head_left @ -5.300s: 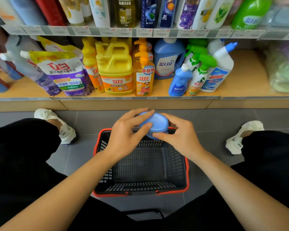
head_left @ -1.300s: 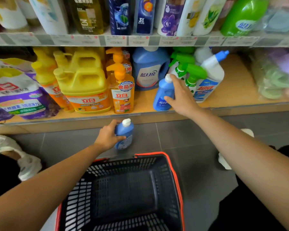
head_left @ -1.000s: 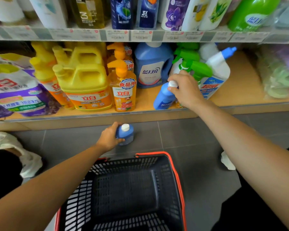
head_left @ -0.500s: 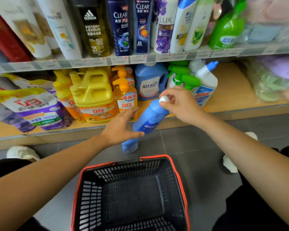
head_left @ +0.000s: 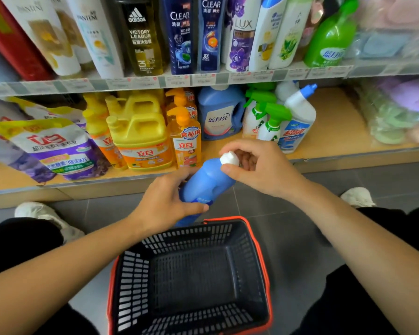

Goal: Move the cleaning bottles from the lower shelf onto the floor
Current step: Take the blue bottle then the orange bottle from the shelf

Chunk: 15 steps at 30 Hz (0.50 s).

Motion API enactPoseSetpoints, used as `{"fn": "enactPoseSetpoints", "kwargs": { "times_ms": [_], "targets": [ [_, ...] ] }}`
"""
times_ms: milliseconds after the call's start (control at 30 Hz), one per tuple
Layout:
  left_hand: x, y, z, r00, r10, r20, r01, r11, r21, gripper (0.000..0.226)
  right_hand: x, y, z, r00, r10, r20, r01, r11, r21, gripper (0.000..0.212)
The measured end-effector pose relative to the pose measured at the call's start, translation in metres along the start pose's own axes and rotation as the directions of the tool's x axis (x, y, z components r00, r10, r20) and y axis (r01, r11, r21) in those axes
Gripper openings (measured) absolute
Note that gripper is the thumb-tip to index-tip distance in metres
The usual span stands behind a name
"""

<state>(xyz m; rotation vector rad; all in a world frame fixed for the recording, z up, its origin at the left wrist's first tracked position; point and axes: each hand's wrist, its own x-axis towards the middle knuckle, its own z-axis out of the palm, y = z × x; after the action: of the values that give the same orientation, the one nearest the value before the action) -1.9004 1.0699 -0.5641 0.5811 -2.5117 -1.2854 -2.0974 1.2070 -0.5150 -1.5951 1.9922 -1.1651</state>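
Observation:
A small blue bottle (head_left: 207,182) with a white cap (head_left: 229,158) hangs tilted in front of the lower shelf (head_left: 329,141), above the floor. My right hand (head_left: 261,170) pinches its cap. My left hand (head_left: 165,201) grips its lower body. A second small blue bottle (head_left: 183,222) stands on the grey floor just beyond the basket, mostly hidden behind my left hand. On the lower shelf stand yellow jugs (head_left: 140,139), an orange pump bottle (head_left: 185,141), a large blue detergent bottle (head_left: 219,114), green-topped spray bottles (head_left: 266,117) and a white bottle with a blue cap (head_left: 298,119).
A black basket with a red rim (head_left: 264,269) sits on the floor between my knees. Refill pouches (head_left: 58,146) lie at the shelf's left, soft packs (head_left: 397,112) at its right. Shampoo bottles (head_left: 179,35) line the upper shelf. My white shoes (head_left: 44,213) flank the basket.
My left hand set one blue bottle on the floor, let go, then took hold of the second. My right hand lifted that second bottle off the shelf towards me.

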Motion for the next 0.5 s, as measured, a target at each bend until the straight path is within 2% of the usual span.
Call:
{"fn": "enactPoseSetpoints", "kwargs": {
  "times_ms": [133,267,400,500],
  "targets": [
    [-0.008,-0.002,0.015,0.994,0.038,-0.098,-0.009,0.960,0.280,0.068,-0.003,0.012,0.015,0.998,0.058,-0.035,-0.059,0.997,-0.046,0.021],
    [-0.005,-0.007,0.019,0.996,0.029,-0.085,0.001,0.944,0.331,0.066,0.000,0.021,0.029,0.987,0.122,-0.100,-0.125,0.992,-0.026,0.024],
    [0.002,-0.012,0.013,0.996,-0.088,0.022,0.083,0.980,0.182,0.062,-0.001,0.026,0.025,0.993,0.109,0.051,-0.110,0.994,0.005,0.013],
    [0.008,-0.014,0.011,0.986,-0.123,0.110,0.128,0.991,-0.035,0.053,-0.001,0.031,0.021,0.988,0.098,0.119,-0.107,0.992,0.074,0.013]
  ]
}}
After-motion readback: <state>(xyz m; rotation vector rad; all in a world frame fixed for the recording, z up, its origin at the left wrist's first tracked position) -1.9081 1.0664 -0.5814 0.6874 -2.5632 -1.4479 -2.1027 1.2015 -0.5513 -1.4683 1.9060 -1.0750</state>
